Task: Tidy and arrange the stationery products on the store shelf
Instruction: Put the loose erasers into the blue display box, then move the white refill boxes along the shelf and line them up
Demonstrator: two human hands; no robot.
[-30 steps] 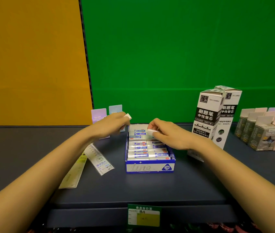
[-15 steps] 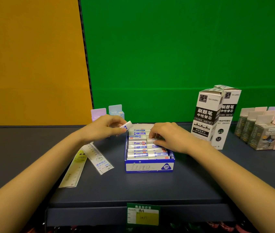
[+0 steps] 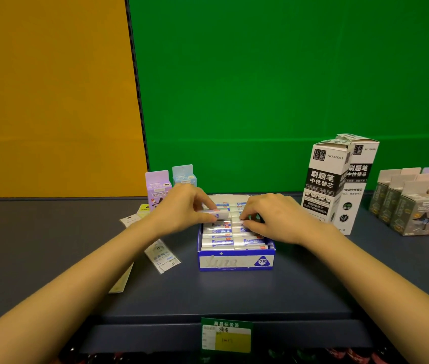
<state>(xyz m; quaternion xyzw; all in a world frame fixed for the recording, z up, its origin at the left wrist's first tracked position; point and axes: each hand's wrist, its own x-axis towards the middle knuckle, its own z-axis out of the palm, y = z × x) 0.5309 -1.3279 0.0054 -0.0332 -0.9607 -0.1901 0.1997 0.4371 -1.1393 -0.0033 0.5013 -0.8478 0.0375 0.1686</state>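
A blue and white display box (image 3: 235,261) marked 2B stands on the dark shelf, filled with several white erasers (image 3: 231,241) in two rows. My left hand (image 3: 182,208) pinches one white eraser (image 3: 220,213) and holds it over the left row at the back of the box. My right hand (image 3: 271,219) rests over the right row, its fingertips pinching an eraser there. Both hands hide the back rows.
Two rulers in clear sleeves (image 3: 162,254) lie left of the box, under my left forearm. Purple (image 3: 157,189) and blue (image 3: 184,176) small packs stand behind. Two tall refill boxes (image 3: 325,179) stand to the right, then grey and pink cartons (image 3: 413,211). A price tag (image 3: 226,337) hangs on the shelf front.
My left hand has brought its eraser rightward and down from beside the box to over the left row. My right hand stays on the right row, shifted slightly.
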